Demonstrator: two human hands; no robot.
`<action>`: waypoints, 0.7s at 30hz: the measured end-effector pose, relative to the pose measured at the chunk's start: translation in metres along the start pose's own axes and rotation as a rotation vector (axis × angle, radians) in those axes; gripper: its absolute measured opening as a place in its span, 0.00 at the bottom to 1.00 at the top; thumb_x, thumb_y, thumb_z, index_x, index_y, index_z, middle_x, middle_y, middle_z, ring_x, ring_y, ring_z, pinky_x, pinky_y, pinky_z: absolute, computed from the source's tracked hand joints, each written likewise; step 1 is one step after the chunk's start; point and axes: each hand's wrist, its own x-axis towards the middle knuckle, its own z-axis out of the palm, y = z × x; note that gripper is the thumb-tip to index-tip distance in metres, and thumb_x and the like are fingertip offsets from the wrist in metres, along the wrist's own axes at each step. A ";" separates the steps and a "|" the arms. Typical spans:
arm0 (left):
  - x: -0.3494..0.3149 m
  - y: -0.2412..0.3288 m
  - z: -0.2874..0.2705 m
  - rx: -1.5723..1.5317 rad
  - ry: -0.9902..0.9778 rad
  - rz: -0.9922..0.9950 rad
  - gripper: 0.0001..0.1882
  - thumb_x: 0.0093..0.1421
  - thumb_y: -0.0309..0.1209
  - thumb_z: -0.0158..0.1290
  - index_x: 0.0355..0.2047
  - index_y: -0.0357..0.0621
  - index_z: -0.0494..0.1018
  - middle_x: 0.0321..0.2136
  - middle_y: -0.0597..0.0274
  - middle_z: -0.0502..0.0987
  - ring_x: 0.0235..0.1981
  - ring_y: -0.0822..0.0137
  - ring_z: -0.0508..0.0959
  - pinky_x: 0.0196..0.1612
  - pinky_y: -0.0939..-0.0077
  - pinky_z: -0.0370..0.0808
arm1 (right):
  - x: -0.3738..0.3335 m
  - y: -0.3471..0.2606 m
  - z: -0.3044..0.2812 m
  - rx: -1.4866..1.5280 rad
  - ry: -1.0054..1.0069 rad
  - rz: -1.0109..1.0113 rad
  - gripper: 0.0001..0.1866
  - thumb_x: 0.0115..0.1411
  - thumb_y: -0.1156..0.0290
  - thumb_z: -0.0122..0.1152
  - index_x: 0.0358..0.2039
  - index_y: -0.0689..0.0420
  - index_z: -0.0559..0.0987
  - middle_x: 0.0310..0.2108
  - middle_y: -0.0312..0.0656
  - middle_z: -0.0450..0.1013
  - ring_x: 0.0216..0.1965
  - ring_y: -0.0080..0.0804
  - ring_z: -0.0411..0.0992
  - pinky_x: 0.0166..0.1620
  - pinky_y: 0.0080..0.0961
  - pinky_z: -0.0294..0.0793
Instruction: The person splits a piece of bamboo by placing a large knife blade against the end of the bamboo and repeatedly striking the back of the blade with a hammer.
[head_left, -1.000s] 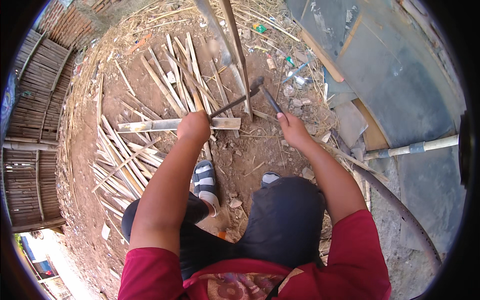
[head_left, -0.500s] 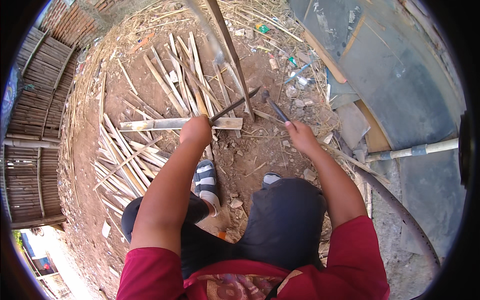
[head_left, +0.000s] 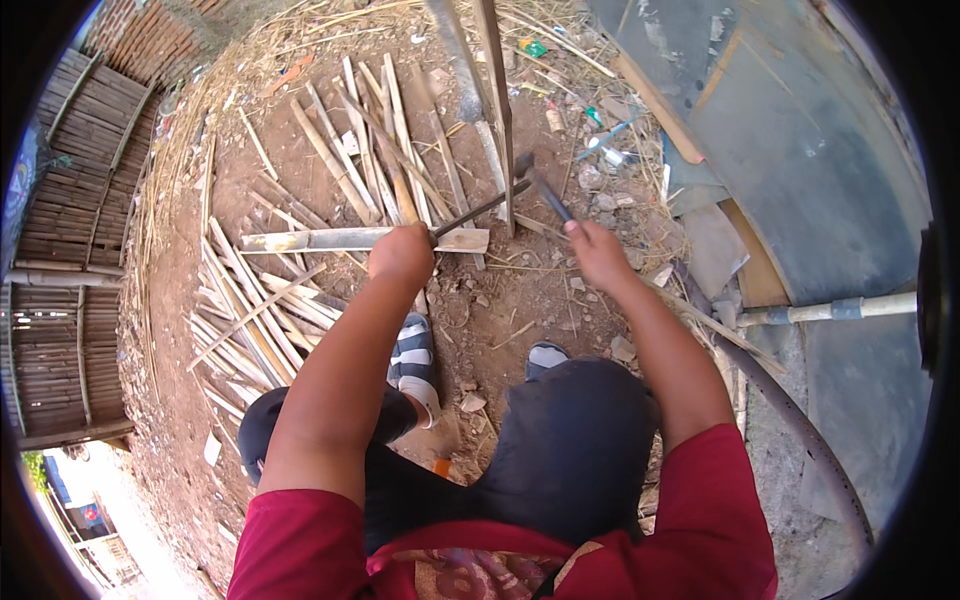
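Note:
My left hand (head_left: pixel 402 256) is closed round the handle of a machete (head_left: pixel 478 210), its dark blade slanting up to the right. The blade crosses the lower part of an upright bamboo strip (head_left: pixel 494 90), beside a second pale length of bamboo (head_left: pixel 468 95). In my right hand (head_left: pixel 600 252) is the dark handle of a hammer (head_left: pixel 551 197). Its head is at the blade's tip; whether they touch I cannot tell. Just beyond my left hand, a split bamboo piece (head_left: pixel 330 240) lies crosswise on the ground.
Several split bamboo strips (head_left: pixel 255 310) lie heaped at the left, with more strips (head_left: pixel 395 150) fanned out ahead. Dark sheets (head_left: pixel 790 150) and a pale pipe (head_left: pixel 840 309) are on the right. A bamboo-slat wall (head_left: pixel 75 190) stands far left. My sandalled foot (head_left: pixel 412 355) is near the crosswise piece.
The hammer head has swung left and up to the machete's tip. The upright bamboo has shifted right at the top, and my left hand has moved slightly right with the machete.

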 end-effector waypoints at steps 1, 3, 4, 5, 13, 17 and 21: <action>-0.001 -0.002 0.002 0.000 -0.004 -0.010 0.12 0.65 0.33 0.51 0.45 0.46 0.79 0.44 0.46 0.83 0.48 0.47 0.82 0.50 0.54 0.79 | 0.002 -0.010 -0.008 0.064 -0.020 0.052 0.26 0.74 0.46 0.46 0.34 0.59 0.73 0.20 0.41 0.68 0.26 0.37 0.69 0.35 0.43 0.70; 0.000 -0.003 0.003 0.008 -0.006 -0.016 0.12 0.65 0.34 0.51 0.45 0.45 0.79 0.43 0.45 0.82 0.47 0.46 0.82 0.50 0.53 0.79 | 0.004 -0.019 -0.025 0.170 0.022 -0.020 0.27 0.74 0.45 0.45 0.33 0.59 0.73 0.22 0.41 0.69 0.27 0.37 0.69 0.35 0.41 0.69; 0.002 -0.011 0.005 -0.009 0.008 -0.011 0.12 0.65 0.35 0.51 0.44 0.43 0.79 0.42 0.43 0.82 0.45 0.44 0.82 0.50 0.51 0.78 | 0.000 -0.040 -0.040 0.255 0.019 -0.021 0.27 0.74 0.45 0.45 0.33 0.59 0.73 0.23 0.41 0.69 0.28 0.37 0.69 0.35 0.40 0.69; 0.004 -0.012 0.005 -0.025 0.027 0.007 0.13 0.65 0.36 0.51 0.43 0.42 0.78 0.40 0.42 0.82 0.44 0.43 0.82 0.49 0.50 0.78 | -0.002 -0.050 -0.050 0.338 0.031 -0.022 0.28 0.74 0.44 0.44 0.33 0.59 0.73 0.24 0.42 0.69 0.29 0.37 0.69 0.36 0.40 0.69; 0.009 -0.007 0.006 0.000 -0.005 -0.025 0.14 0.64 0.37 0.54 0.45 0.43 0.78 0.41 0.44 0.83 0.45 0.45 0.82 0.50 0.51 0.78 | -0.002 0.035 0.003 -0.110 0.031 0.006 0.26 0.74 0.47 0.46 0.32 0.59 0.73 0.22 0.36 0.69 0.25 0.28 0.68 0.30 0.32 0.68; 0.003 -0.011 0.011 0.002 -0.008 -0.030 0.14 0.64 0.38 0.54 0.45 0.45 0.79 0.41 0.45 0.83 0.45 0.45 0.82 0.50 0.52 0.78 | -0.005 -0.010 -0.039 0.152 0.018 -0.058 0.27 0.74 0.47 0.45 0.33 0.60 0.73 0.25 0.42 0.71 0.27 0.35 0.70 0.34 0.35 0.70; 0.009 -0.011 0.012 0.001 -0.003 0.001 0.14 0.64 0.39 0.55 0.44 0.44 0.79 0.40 0.45 0.82 0.45 0.45 0.82 0.49 0.51 0.79 | -0.009 -0.036 -0.034 0.298 0.093 -0.133 0.28 0.74 0.46 0.45 0.31 0.60 0.73 0.25 0.44 0.72 0.27 0.39 0.71 0.35 0.38 0.71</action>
